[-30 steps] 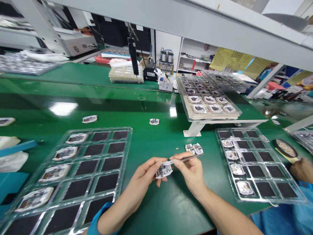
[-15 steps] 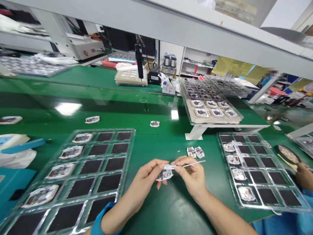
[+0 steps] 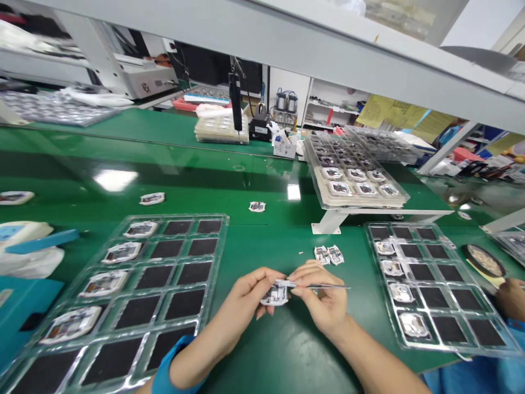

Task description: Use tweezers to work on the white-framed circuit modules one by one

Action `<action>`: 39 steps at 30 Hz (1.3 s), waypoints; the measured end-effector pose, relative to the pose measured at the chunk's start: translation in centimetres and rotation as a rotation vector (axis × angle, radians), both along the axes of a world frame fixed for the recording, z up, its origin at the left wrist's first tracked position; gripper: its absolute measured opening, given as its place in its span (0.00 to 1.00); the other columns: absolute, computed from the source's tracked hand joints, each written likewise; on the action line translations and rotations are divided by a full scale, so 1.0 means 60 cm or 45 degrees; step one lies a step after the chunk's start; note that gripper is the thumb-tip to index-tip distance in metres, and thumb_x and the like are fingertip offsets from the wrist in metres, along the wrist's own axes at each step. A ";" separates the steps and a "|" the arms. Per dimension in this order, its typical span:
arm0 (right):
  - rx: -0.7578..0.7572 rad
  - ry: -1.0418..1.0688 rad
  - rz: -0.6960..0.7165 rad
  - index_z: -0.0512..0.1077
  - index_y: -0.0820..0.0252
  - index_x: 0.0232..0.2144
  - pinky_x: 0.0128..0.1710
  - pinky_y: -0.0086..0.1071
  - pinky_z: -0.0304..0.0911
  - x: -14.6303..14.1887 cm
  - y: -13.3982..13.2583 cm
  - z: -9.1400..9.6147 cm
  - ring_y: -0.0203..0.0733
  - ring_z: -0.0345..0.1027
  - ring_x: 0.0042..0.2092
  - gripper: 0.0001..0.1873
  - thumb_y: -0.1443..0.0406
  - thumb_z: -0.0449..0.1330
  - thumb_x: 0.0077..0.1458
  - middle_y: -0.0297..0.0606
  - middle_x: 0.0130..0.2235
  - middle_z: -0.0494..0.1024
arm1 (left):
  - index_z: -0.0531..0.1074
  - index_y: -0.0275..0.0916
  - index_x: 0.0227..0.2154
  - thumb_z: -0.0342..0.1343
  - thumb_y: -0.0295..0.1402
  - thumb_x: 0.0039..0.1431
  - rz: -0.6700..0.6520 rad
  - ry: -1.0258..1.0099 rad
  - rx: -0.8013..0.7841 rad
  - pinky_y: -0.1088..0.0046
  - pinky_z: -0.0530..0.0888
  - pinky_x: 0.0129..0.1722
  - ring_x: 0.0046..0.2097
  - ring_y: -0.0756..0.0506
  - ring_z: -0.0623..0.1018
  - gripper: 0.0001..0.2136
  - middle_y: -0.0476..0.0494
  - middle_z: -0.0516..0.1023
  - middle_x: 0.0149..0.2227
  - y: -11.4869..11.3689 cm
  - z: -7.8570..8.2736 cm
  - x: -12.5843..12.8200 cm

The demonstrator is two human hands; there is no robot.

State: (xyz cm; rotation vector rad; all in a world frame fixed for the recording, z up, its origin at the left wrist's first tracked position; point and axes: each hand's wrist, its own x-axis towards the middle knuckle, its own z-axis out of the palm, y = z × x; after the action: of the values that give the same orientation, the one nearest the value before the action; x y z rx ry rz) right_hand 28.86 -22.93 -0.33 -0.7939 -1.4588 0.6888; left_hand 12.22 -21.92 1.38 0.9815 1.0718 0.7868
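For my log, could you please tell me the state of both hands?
Left hand: closed, holding a white-framed circuit module.
Right hand: closed, holding a thin metallic tool, possibly tweezers.

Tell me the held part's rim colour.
The part has a white rim; see the head view.

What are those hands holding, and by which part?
Left hand: a white unit, by its left side. Right hand: a thin tool, near the end closest to that unit.

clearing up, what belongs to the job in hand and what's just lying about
In use, or likely so:
small white-rimmed electronic module
thin silvery metal tool
clear rectangular plastic tray at left

Apparently just lying about:
round black dish
flat blue strip
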 end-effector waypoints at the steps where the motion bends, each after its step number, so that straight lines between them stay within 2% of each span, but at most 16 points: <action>1: -0.021 0.014 -0.014 0.78 0.51 0.32 0.40 0.45 0.68 0.000 0.000 -0.001 0.47 0.79 0.33 0.04 0.67 0.67 0.55 0.37 0.31 0.85 | 0.76 0.35 0.32 0.58 0.46 0.55 0.002 -0.003 0.008 0.78 0.60 0.19 0.22 0.52 0.69 0.16 0.52 0.72 0.20 0.000 -0.001 0.001; 5: -0.091 0.018 -0.056 0.77 0.53 0.32 0.38 0.42 0.70 -0.001 -0.002 -0.004 0.46 0.78 0.34 0.04 0.68 0.66 0.55 0.38 0.32 0.85 | 0.76 0.35 0.33 0.57 0.47 0.55 -0.001 0.005 0.029 0.77 0.61 0.20 0.23 0.51 0.69 0.18 0.51 0.72 0.20 -0.002 -0.003 0.001; 13: -0.171 0.014 -0.011 0.77 0.55 0.33 0.37 0.35 0.74 0.000 -0.003 -0.002 0.42 0.79 0.36 0.03 0.69 0.65 0.56 0.38 0.33 0.83 | 0.75 0.36 0.32 0.56 0.48 0.56 -0.043 0.058 0.050 0.77 0.60 0.21 0.23 0.51 0.68 0.18 0.52 0.70 0.20 -0.003 -0.007 0.001; 18: -0.127 -0.046 0.050 0.75 0.57 0.33 0.35 0.34 0.74 0.004 -0.001 0.003 0.42 0.79 0.35 0.01 0.67 0.63 0.58 0.39 0.32 0.82 | 0.75 0.36 0.31 0.57 0.50 0.53 -0.090 0.089 0.014 0.77 0.60 0.21 0.23 0.51 0.68 0.19 0.53 0.69 0.22 0.001 -0.012 0.001; 24: -0.211 -0.045 0.107 0.73 0.57 0.33 0.35 0.33 0.74 0.011 0.004 0.006 0.40 0.79 0.35 0.03 0.65 0.62 0.60 0.38 0.32 0.81 | 0.74 0.36 0.30 0.59 0.52 0.50 -0.114 0.092 -0.062 0.77 0.59 0.22 0.24 0.52 0.67 0.20 0.53 0.69 0.23 0.003 -0.006 0.001; 31: -0.225 -0.185 0.109 0.74 0.57 0.33 0.38 0.35 0.74 0.013 0.001 0.003 0.41 0.79 0.37 0.01 0.67 0.62 0.59 0.39 0.34 0.81 | 0.74 0.37 0.30 0.60 0.52 0.48 -0.093 0.090 -0.108 0.77 0.60 0.25 0.25 0.52 0.67 0.20 0.54 0.69 0.24 0.003 -0.012 -0.001; 39: -0.299 -0.001 0.084 0.73 0.57 0.33 0.33 0.30 0.74 0.007 0.003 0.003 0.39 0.78 0.35 0.01 0.68 0.63 0.58 0.38 0.34 0.81 | 0.75 0.37 0.31 0.61 0.53 0.48 -0.074 0.094 -0.130 0.78 0.60 0.25 0.25 0.52 0.67 0.21 0.53 0.70 0.23 0.003 -0.010 -0.001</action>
State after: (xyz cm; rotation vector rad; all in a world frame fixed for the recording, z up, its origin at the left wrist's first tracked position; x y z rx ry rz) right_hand 29.25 -22.78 -0.13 -0.9284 -1.4261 0.9222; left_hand 12.19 -21.76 0.80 0.9563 1.1317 0.6464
